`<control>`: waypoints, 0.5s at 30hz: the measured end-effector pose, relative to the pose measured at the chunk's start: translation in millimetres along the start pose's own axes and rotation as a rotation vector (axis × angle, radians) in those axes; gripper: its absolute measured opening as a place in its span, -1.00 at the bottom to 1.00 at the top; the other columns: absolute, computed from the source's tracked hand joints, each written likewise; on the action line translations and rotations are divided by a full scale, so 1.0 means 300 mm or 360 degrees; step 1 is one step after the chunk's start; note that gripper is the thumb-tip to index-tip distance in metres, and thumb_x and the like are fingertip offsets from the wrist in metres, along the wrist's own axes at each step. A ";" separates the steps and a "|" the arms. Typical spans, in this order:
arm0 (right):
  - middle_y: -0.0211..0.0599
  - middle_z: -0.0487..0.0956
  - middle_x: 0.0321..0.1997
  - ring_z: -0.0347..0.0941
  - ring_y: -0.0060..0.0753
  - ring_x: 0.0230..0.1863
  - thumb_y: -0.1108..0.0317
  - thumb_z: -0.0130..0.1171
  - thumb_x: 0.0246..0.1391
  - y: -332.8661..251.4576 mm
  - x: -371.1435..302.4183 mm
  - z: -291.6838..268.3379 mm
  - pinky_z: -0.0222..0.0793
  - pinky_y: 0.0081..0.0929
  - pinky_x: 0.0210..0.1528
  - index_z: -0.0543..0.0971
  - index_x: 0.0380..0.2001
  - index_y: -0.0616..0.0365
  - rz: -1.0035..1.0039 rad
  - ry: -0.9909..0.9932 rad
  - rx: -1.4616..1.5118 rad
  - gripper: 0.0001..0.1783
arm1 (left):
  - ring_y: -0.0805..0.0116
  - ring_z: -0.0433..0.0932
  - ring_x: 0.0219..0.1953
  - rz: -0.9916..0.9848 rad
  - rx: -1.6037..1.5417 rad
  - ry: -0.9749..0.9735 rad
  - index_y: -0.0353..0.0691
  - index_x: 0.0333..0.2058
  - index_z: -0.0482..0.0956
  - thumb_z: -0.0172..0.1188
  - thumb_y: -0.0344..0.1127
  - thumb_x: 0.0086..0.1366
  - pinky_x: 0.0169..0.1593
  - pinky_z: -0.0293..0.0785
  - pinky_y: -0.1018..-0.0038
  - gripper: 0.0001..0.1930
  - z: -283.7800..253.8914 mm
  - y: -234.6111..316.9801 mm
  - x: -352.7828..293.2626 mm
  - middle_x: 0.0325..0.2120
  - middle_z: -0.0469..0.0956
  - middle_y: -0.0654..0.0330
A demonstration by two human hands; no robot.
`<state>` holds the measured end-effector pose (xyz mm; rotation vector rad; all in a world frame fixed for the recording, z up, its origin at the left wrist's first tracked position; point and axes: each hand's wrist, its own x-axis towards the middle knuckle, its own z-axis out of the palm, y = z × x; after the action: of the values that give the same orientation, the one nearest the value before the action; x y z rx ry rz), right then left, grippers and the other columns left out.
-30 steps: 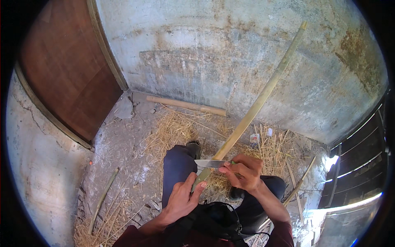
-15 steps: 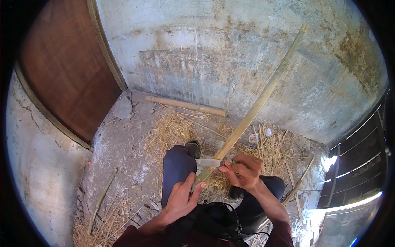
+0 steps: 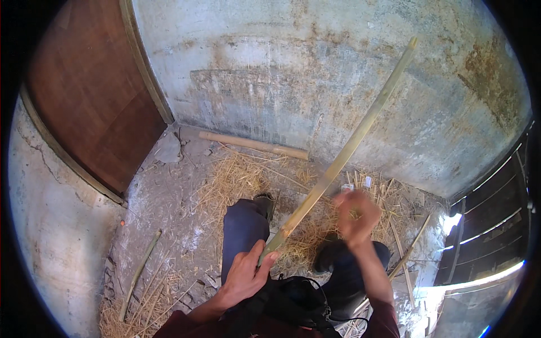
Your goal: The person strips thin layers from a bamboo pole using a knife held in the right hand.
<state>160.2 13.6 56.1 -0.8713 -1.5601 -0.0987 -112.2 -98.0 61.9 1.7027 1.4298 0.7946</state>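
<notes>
The long bamboo strip (image 3: 348, 151) could, I judge, twist or swing, because only my left hand (image 3: 245, 276) seems to grip it, right at its lower end, with all that length as a lever; a slip could cut me. It runs from my clamped left fingers, at lower centre, to the upper right of the frame. My right hand (image 3: 357, 218), just right of it, is too blurred to tell whether it holds anything.

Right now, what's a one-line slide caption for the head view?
Left hand gripping the lower end of a long stick, blurred right hand beside it, straw on the floor.
</notes>
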 end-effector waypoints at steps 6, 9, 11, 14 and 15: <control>-0.16 0.62 -0.50 0.55 -0.36 -0.50 0.50 0.53 0.19 0.095 0.093 -0.110 0.42 -0.48 -0.39 0.59 -0.42 0.23 -0.0031 -0.0079 -0.0205 -0.75 | -0.35 0.53 -0.45 -0.0108 0.0018 -0.0093 -0.29 -0.15 0.46 0.15 -0.06 0.63 -0.33 0.37 -0.01 -0.65 -0.014 -0.034 -0.054 -0.53 0.48 -0.21; -0.20 0.65 -0.44 0.56 -0.42 -0.45 0.47 0.55 0.18 0.070 0.063 -0.112 0.44 -0.48 -0.36 0.61 -0.32 0.23 0.0219 -0.0062 -0.0132 -0.77 | -0.23 0.54 -0.48 -0.0048 0.0044 -0.0131 -0.30 -0.17 0.46 0.12 -0.07 0.65 -0.33 0.39 0.03 -0.65 -0.004 -0.048 -0.019 -0.55 0.48 -0.16; -0.23 0.68 -0.38 0.57 -0.47 -0.39 0.44 0.56 0.18 0.007 0.040 -0.095 0.44 -0.51 -0.34 0.62 -0.20 0.22 0.0414 -0.0271 0.0162 -0.74 | -0.23 0.54 -0.54 0.0086 -0.0118 -0.0166 -0.31 -0.21 0.41 0.04 -0.07 0.69 -0.41 0.35 0.07 -0.62 0.006 -0.083 0.009 -0.62 0.44 -0.11; -0.27 0.70 -0.22 0.65 -0.47 -0.27 0.44 0.55 0.18 -0.068 0.008 -0.080 0.51 -0.49 -0.24 0.60 -0.10 0.19 0.0519 -0.0520 0.0256 -0.68 | 0.18 0.34 -0.64 0.0042 -0.0625 -0.0390 -0.26 -0.29 0.38 -0.13 0.09 0.74 -0.45 0.25 0.22 -0.48 0.044 -0.185 0.064 -0.63 0.34 0.20; -0.22 0.78 -0.18 0.72 -0.41 -0.24 0.47 0.54 0.17 -0.086 0.003 -0.077 0.57 -0.43 -0.23 0.62 -0.08 0.19 0.0582 -0.0598 0.0362 -0.69 | 0.18 0.34 -0.64 0.0042 -0.0626 -0.0394 -0.26 -0.29 0.38 -0.13 0.09 0.74 -0.45 0.25 0.22 -0.48 0.048 -0.195 0.077 -0.63 0.34 0.20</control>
<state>164.4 -16.6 72.6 -1.0163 -1.6863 0.5224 -125.9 -72.6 4.0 1.4594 1.0089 0.7883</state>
